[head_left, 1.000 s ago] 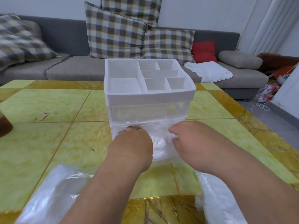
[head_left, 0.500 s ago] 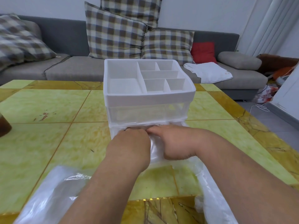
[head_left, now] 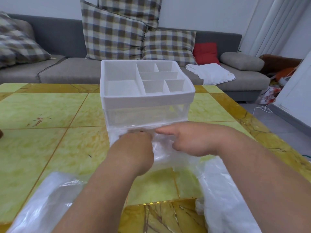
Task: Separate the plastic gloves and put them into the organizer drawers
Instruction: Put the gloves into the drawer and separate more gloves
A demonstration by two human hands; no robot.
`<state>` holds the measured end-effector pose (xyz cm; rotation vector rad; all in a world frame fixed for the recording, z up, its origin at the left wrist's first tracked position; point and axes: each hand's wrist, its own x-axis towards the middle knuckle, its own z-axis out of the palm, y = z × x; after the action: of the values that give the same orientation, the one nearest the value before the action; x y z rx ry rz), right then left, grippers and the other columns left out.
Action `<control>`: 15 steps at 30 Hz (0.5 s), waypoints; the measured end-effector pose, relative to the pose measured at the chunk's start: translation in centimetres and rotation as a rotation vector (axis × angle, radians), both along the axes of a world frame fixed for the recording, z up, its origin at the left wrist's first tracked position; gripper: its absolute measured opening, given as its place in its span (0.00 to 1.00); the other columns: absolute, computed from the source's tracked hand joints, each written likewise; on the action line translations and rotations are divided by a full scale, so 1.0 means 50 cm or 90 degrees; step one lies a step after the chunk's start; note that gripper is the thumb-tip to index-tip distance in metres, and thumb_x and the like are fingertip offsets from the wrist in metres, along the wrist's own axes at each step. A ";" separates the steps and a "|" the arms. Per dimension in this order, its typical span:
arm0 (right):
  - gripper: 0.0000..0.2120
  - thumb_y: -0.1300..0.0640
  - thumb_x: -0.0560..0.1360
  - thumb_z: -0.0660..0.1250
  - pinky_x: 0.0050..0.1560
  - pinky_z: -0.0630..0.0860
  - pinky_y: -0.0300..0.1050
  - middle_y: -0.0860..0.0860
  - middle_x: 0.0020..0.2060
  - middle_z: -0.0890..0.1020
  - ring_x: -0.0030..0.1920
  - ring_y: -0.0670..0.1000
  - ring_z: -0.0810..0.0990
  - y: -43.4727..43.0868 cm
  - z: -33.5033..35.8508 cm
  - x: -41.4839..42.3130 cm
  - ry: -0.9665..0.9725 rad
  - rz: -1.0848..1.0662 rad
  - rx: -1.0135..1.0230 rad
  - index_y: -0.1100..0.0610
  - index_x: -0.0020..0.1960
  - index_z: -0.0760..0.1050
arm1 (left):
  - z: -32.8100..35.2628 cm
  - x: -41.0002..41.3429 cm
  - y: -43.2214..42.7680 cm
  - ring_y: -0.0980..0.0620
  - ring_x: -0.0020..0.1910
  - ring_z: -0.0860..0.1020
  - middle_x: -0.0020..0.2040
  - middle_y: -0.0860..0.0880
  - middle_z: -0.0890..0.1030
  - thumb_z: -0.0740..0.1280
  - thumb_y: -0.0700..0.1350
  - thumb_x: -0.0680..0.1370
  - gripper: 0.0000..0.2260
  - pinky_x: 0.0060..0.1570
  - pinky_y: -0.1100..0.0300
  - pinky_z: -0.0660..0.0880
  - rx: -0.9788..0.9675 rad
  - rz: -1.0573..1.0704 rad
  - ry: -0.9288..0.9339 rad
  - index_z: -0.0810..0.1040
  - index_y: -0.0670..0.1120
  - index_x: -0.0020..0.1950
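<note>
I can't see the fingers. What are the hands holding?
Left hand and right hand touch the plastic gloves in the bottom drawer; grip cannot be told.

My bare forearms reach forward, converging. My left hand lies knuckles up, its fingers curled down out of sight. My right hand turns inward just beside it, one finger straight, the others tucked under.

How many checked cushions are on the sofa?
4 checked cushions: one at the far left, a big one in the middle, one behind it, one to its right. Others may be out of view.
</note>
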<state>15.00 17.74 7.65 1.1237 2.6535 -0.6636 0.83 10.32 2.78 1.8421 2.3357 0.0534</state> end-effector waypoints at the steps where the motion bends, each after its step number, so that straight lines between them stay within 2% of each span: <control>1: 0.31 0.66 0.79 0.56 0.67 0.71 0.43 0.41 0.75 0.68 0.71 0.47 0.70 -0.007 0.013 0.020 0.029 -0.017 -0.011 0.40 0.75 0.66 | 0.002 -0.003 0.000 0.47 0.63 0.75 0.64 0.51 0.77 0.63 0.48 0.80 0.11 0.58 0.55 0.73 0.007 -0.003 -0.003 0.75 0.50 0.62; 3: 0.26 0.66 0.81 0.57 0.66 0.69 0.37 0.38 0.70 0.73 0.69 0.39 0.71 -0.020 0.033 0.073 0.116 -0.068 -0.007 0.42 0.71 0.73 | 0.007 -0.003 -0.001 0.47 0.62 0.75 0.63 0.50 0.78 0.63 0.50 0.80 0.06 0.58 0.54 0.73 0.025 -0.006 0.002 0.74 0.51 0.55; 5: 0.20 0.67 0.80 0.60 0.62 0.73 0.35 0.39 0.59 0.82 0.60 0.36 0.78 -0.036 0.042 0.131 0.251 -0.172 0.003 0.46 0.61 0.80 | 0.013 0.008 -0.005 0.47 0.62 0.76 0.64 0.50 0.78 0.62 0.49 0.81 0.09 0.60 0.53 0.74 0.051 0.018 0.007 0.75 0.49 0.59; 7: 0.18 0.69 0.79 0.62 0.48 0.75 0.30 0.44 0.48 0.86 0.50 0.40 0.83 -0.046 0.037 0.187 0.382 -0.316 0.014 0.50 0.53 0.83 | 0.033 0.036 -0.015 0.47 0.62 0.77 0.63 0.50 0.79 0.62 0.47 0.81 0.12 0.57 0.54 0.76 0.097 0.040 0.031 0.76 0.51 0.65; 9: 0.14 0.68 0.77 0.63 0.37 0.72 0.31 0.47 0.44 0.86 0.46 0.45 0.85 -0.046 0.022 0.234 0.442 -0.459 0.024 0.53 0.49 0.83 | 0.063 0.080 -0.026 0.48 0.59 0.78 0.60 0.52 0.80 0.62 0.46 0.81 0.11 0.54 0.54 0.77 0.179 0.027 0.037 0.76 0.52 0.63; 12: 0.11 0.63 0.76 0.67 0.42 0.75 0.42 0.47 0.42 0.86 0.46 0.50 0.84 -0.034 -0.017 0.293 0.384 -0.558 0.078 0.49 0.44 0.82 | 0.089 0.164 -0.038 0.50 0.54 0.79 0.54 0.54 0.81 0.61 0.46 0.81 0.08 0.53 0.53 0.78 0.265 -0.040 -0.046 0.79 0.53 0.56; 13: 0.10 0.62 0.75 0.68 0.43 0.76 0.43 0.47 0.40 0.85 0.45 0.50 0.83 -0.030 -0.036 0.306 0.345 -0.568 0.083 0.48 0.43 0.82 | 0.085 0.191 -0.039 0.51 0.52 0.79 0.52 0.54 0.82 0.61 0.46 0.81 0.08 0.52 0.52 0.78 0.261 -0.075 -0.083 0.80 0.53 0.54; 15: 0.08 0.61 0.74 0.68 0.39 0.74 0.44 0.50 0.37 0.84 0.39 0.50 0.81 -0.020 -0.088 0.329 0.278 -0.587 0.059 0.51 0.43 0.83 | 0.057 0.242 -0.037 0.51 0.51 0.80 0.51 0.54 0.82 0.61 0.48 0.81 0.09 0.51 0.52 0.79 0.197 -0.148 -0.135 0.81 0.53 0.53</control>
<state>31.47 16.74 3.26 2.5071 2.3602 -1.0103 12.91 8.48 5.61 2.1147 2.0479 0.5805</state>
